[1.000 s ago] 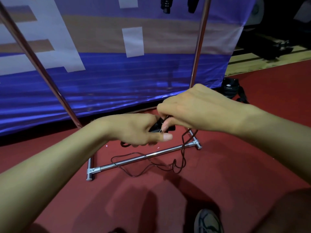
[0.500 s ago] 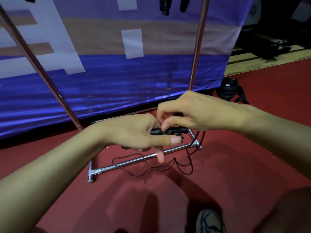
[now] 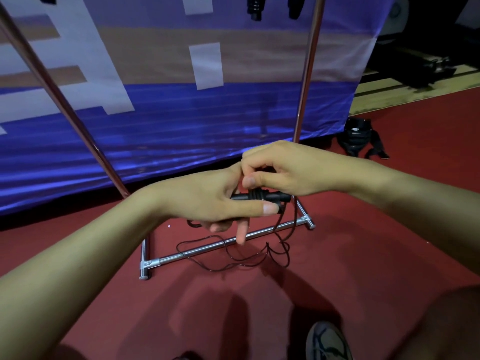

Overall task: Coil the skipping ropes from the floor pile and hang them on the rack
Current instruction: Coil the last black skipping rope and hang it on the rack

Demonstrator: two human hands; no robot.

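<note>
1. L hand (image 3: 207, 201) holds the two black handles (image 3: 259, 196) level, thumb laid along them, index pointing down; fingers curled under, gripping the bundle.
2. R hand (image 3: 285, 170) just above the handles; its fingers (image 3: 253, 181) pinch the cord right at the wraps. Closed on cord.
3. Change vs 1 s ago: several turns of cord now bunched round the handles' middle; back then handles were mostly buried betw. both hands, no wrap visible.
4. Slack cord (image 3: 233, 255) below my fingers, looping over the rack's base bar (image 3: 207, 249) onto the red floor (image 3: 389, 255).
5. Judgement: coiling underway, much cord left; hanging not begun.
6. Other handles (image 3: 255, 7) hang above, far beyond fingers.
</note>
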